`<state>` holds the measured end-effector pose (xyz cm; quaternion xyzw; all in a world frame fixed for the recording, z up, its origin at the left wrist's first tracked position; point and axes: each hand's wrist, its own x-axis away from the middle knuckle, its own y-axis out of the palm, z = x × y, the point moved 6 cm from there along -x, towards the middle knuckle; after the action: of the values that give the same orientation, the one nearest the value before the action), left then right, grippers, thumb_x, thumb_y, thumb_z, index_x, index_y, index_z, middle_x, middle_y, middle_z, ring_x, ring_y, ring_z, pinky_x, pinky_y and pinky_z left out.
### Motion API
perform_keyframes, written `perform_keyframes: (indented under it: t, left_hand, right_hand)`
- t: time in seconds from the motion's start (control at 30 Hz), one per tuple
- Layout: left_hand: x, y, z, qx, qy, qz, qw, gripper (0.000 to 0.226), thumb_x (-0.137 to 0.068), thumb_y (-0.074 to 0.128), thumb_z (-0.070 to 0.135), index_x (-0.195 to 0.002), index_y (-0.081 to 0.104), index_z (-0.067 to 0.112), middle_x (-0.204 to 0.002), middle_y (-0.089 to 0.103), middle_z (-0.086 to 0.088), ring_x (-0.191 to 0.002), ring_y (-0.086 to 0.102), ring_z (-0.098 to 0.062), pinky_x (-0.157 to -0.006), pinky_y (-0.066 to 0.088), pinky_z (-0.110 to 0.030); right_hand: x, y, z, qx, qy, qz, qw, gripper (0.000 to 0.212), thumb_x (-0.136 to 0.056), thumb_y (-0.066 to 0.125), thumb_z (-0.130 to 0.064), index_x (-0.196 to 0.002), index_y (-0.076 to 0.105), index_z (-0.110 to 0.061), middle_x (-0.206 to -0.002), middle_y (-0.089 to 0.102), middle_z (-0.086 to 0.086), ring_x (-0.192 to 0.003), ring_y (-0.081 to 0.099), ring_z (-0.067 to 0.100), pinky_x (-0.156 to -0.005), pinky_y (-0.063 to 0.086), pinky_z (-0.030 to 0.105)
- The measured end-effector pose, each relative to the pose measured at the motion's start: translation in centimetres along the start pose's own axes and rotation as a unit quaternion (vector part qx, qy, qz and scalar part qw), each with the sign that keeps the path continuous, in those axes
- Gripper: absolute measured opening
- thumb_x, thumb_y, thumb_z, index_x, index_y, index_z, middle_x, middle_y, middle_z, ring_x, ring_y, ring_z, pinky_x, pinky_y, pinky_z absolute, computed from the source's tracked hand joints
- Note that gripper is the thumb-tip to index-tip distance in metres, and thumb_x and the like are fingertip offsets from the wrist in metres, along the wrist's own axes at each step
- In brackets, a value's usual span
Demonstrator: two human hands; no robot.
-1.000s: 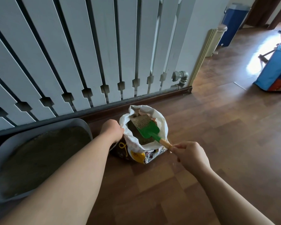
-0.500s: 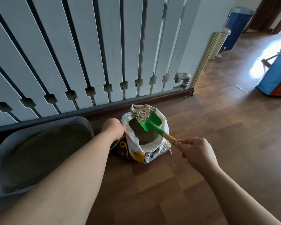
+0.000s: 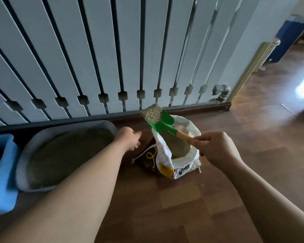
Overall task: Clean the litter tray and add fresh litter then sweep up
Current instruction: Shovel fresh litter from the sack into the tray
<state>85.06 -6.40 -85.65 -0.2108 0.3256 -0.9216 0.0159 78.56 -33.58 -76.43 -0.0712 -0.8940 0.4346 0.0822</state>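
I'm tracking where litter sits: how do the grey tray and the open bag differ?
The grey tray is low, wide and rigid, its litter spread flat; the bag is soft, printed and upright, its litter deep inside. The loaded green scoop in the right hand hovers by the bag, not over the tray. Both rest on the wooden floor.

Ahead of the right hand [image 3: 218, 149] fingers [image 3: 206, 137], past the green scoop [image 3: 162, 122], blocked by the radiator [image 3: 112, 58]. Below them, hemmed by the open litter bag [image 3: 167, 165]. Leftward, open air over bare floor [image 3: 174, 199] up to the left hand [image 3: 128, 138] fingers [image 3: 137, 133]; beyond those, barred by the litter tray [image 3: 102, 123] wall.
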Motion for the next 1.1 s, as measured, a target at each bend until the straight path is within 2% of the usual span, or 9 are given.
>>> perform_keyframes:
  t: [0.2, 0.37, 0.47, 0.53, 0.6, 0.67, 0.8, 0.9, 1.1]
  left_hand:
    - [0.8, -5.7, -6.5, 0.005, -0.06, 0.04, 0.997, 0.023, -0.099, 0.05, 0.026, -0.094, 0.065, 0.009, -0.084, 0.07, -0.003, -0.066, 0.063, -0.011, -0.06, 0.052, -0.025]
    - [2.0, -9.8, -12.5, -0.054, -0.097, 0.078, 0.991, 0.021, -0.095, 0.057, 0.026, -0.09, 0.071, 0.012, -0.088, 0.071, -0.003, -0.079, 0.065, -0.017, -0.073, 0.053, -0.031]
    - [3.1, -11.9, -16.2, -0.09, -0.12, 0.093, 0.984, 0.022, -0.093, 0.06, 0.025, -0.081, 0.072, 0.012, -0.083, 0.068, -0.002, -0.077, 0.062, -0.016, -0.069, 0.047, -0.027]
    - [3.5, -12.7, -18.8, -0.1, -0.141, 0.073, 0.982, 0.024, -0.092, 0.06, 0.022, -0.078, 0.073, 0.008, -0.075, 0.067, -0.013, -0.078, 0.065, -0.024, -0.067, 0.05, -0.029]
    - [3.8, -13.3, -21.2, -0.103, -0.159, 0.056, 0.98, 0.023, -0.09, 0.061, 0.019, -0.085, 0.071, -0.001, -0.088, 0.069, -0.02, -0.092, 0.066, -0.032, -0.078, 0.053, -0.035]
    - [4.2, -13.9, -23.2, -0.097, -0.169, 0.064, 0.979, 0.013, -0.087, 0.065, 0.016, -0.087, 0.071, 0.005, -0.094, 0.069, -0.011, -0.098, 0.065, -0.028, -0.076, 0.049, -0.03]
    - [4.4, -14.4, -26.6, -0.1, -0.193, 0.069, 0.974, 0.023, -0.082, 0.071, 0.013, -0.105, 0.069, 0.008, -0.112, 0.067, -0.007, -0.104, 0.062, -0.021, -0.076, 0.044, -0.024]
    - [4.0, -14.4, -28.0, -0.12, -0.194, 0.055, 0.972, 0.035, -0.084, 0.071, 0.014, -0.119, 0.065, 0.012, -0.122, 0.062, -0.005, -0.113, 0.059, -0.021, -0.083, 0.045, -0.024]
    - [2.9, -14.1, -29.5, -0.161, -0.185, 0.021, 0.969, 0.021, -0.085, 0.07, 0.014, -0.106, 0.072, 0.01, -0.109, 0.069, -0.005, -0.102, 0.065, -0.02, -0.092, 0.053, -0.033]
  right_hand:
    - [-0.3, 5.7, -4.9, -0.029, -0.041, -0.073, 0.996, 0.014, -0.076, 0.073, -0.049, -0.074, 0.074, -0.035, -0.057, 0.068, -0.003, -0.054, 0.06, 0.013, -0.059, 0.051, 0.03]
    - [-0.6, 11.0, -8.3, 0.041, -0.097, -0.115, 0.988, 0.019, -0.08, 0.07, -0.052, -0.083, 0.075, -0.035, -0.055, 0.066, -0.006, -0.042, 0.05, 0.006, -0.043, 0.041, 0.024]
    - [-0.6, 14.4, -10.4, 0.077, -0.114, -0.148, 0.979, 0.023, -0.078, 0.066, -0.058, -0.076, 0.073, -0.036, -0.061, 0.068, -0.006, -0.055, 0.061, 0.011, -0.05, 0.049, 0.029]
    - [-0.7, 16.7, -12.1, 0.127, -0.128, -0.164, 0.97, 0.029, -0.082, 0.062, -0.059, -0.077, 0.074, -0.033, -0.066, 0.068, -0.008, -0.059, 0.062, 0.01, -0.048, 0.047, 0.026]
    - [-0.9, 18.9, -13.7, 0.173, -0.147, -0.165, 0.96, 0.036, -0.084, 0.057, -0.062, -0.076, 0.074, -0.031, -0.07, 0.068, -0.009, -0.06, 0.059, 0.008, -0.046, 0.04, 0.022]
    - [-1.3, 21.0, -15.1, 0.201, -0.162, -0.153, 0.954, 0.042, -0.084, 0.055, -0.064, -0.072, 0.072, -0.029, -0.066, 0.067, -0.009, -0.058, 0.06, 0.01, -0.046, 0.041, 0.022]
    - [-1.7, 25.0, -17.7, 0.285, -0.198, -0.134, 0.928, 0.02, -0.093, 0.054, -0.037, -0.092, 0.072, -0.029, -0.078, 0.065, -0.005, -0.066, 0.059, 0.017, -0.054, 0.043, 0.026]
    - [-1.2, 26.4, -20.2, 0.317, -0.248, -0.129, 0.906, 0.022, -0.096, 0.048, -0.026, -0.106, 0.066, -0.032, -0.093, 0.065, -0.002, -0.079, 0.06, 0.022, -0.062, 0.041, 0.03]
    - [-0.4, 29.5, -23.7, 0.278, -0.319, -0.142, 0.895, 0.04, -0.096, 0.044, -0.017, -0.13, 0.053, -0.036, -0.121, 0.051, 0.002, -0.106, 0.053, 0.026, -0.083, 0.044, 0.036]
